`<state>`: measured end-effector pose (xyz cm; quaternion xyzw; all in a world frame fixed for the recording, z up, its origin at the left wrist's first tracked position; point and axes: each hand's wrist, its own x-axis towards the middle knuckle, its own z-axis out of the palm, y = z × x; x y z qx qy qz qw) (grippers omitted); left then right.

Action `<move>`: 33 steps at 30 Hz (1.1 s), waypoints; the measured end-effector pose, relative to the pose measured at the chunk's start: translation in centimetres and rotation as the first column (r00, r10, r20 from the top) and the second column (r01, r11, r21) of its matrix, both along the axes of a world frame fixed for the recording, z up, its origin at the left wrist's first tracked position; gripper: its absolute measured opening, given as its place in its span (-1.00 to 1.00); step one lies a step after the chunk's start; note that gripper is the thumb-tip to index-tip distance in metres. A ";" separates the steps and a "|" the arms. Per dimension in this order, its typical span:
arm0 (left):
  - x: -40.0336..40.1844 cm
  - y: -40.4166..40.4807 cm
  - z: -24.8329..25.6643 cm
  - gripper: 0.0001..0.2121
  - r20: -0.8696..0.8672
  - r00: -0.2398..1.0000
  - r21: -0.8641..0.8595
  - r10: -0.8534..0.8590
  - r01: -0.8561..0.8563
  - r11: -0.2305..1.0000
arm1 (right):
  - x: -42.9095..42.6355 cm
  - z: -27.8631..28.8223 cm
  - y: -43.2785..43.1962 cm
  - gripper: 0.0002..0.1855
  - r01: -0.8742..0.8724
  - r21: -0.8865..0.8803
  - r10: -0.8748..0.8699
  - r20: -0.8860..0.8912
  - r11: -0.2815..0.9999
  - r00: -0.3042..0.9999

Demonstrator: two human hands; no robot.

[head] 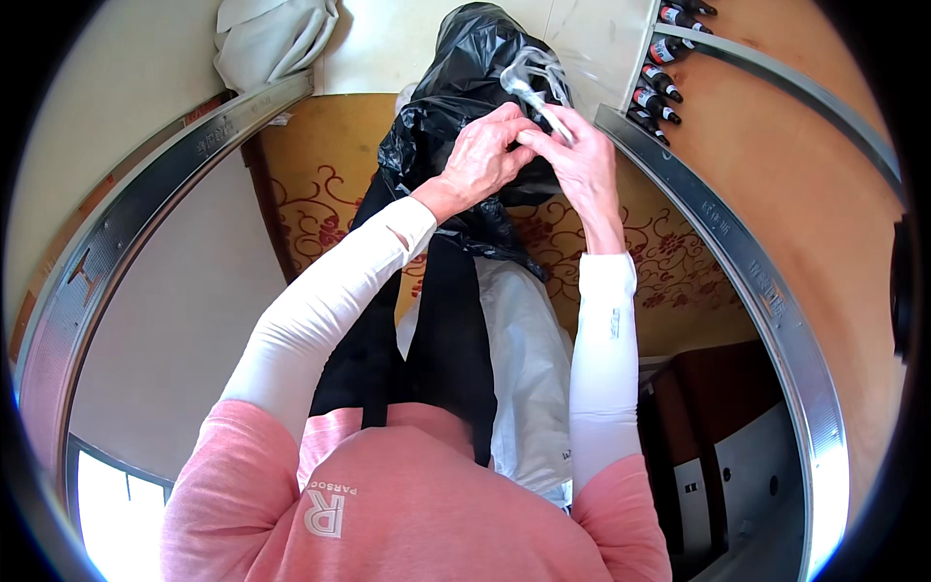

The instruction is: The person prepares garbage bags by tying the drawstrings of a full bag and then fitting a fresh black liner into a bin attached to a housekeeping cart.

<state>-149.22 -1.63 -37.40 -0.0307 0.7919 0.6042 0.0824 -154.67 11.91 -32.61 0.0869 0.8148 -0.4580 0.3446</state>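
My right hand point(585, 160) grips a twisted strip of white translucent plastic point(518, 81), whose loose, blurred end rises over a black plastic bag point(476, 65). Fingertips of my left hand point(484, 156) meet those of my right hand above the bag. Its fingers are curled, and what they may pinch is hidden. The black bag is crumpled and bulges in front of me, with its lower folds hanging over my dark-clothed legs. Beside my legs stands a large white plastic sack point(520, 349), partly covered by the black bag.
Metal door tracks point(218, 142) curve along the left, and another metal track point(716, 211) runs along the right. Several dark bottles point(654, 98) line the upper right. A pale cloth bundle point(273, 36) lies at upper left. Below is a patterned yellow floor point(320, 145).
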 end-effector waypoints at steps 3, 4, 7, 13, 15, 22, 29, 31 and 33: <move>0.1 -0.7 0.7 -0.84 0.007 1.000 0.126 0.003 -0.003 0.992 | 0.5 -2.6 0.8 -0.62 0.007 -0.162 -0.020 -0.081 0.987 0.997; 0.3 -0.8 1.1 -0.84 0.134 0.991 0.167 -0.008 -0.014 0.986 | 0.5 -2.7 1.0 -0.62 0.004 -0.192 -0.014 -0.049 0.981 0.999; 0.8 -1.0 2.2 -0.80 0.346 0.938 0.256 -0.019 -0.075 0.964 | 0.0 -1.1 0.6 -0.70 -0.021 0.067 0.024 -0.047 0.998 0.999; 0.7 -1.1 2.6 -0.83 0.262 0.965 0.222 -0.011 -0.049 0.974 | 1.2 0.1 -0.8 -0.76 0.639 -0.328 -0.603 0.216 0.696 0.767; 0.8 -1.0 2.3 -0.87 0.189 0.982 0.215 0.004 -0.045 0.976 | 1.4 -0.3 -0.4 -0.76 0.699 -0.360 -0.648 0.270 0.618 0.712; 0.8 -2.0 3.7 -0.81 0.499 0.864 0.240 -0.063 -0.067 0.968 | 1.3 -1.6 -0.6 -0.78 0.708 -0.381 -0.614 0.353 0.595 0.706; -0.4 -2.1 3.2 -0.75 0.362 0.931 0.187 0.044 -0.118 0.975 | 0.2 0.4 -1.1 -0.71 0.283 -0.320 -0.282 0.048 0.904 0.958; -0.7 -2.1 3.5 -0.76 0.337 0.941 0.148 0.000 -0.053 0.988 | 0.3 0.4 -1.2 -0.76 0.209 -0.236 -0.229 -0.059 0.949 0.972; -0.7 -2.3 3.9 -0.78 0.363 0.931 0.184 -0.036 -0.034 0.982 | 0.2 0.5 -1.2 -0.82 0.050 -0.034 -0.058 -0.262 0.998 0.963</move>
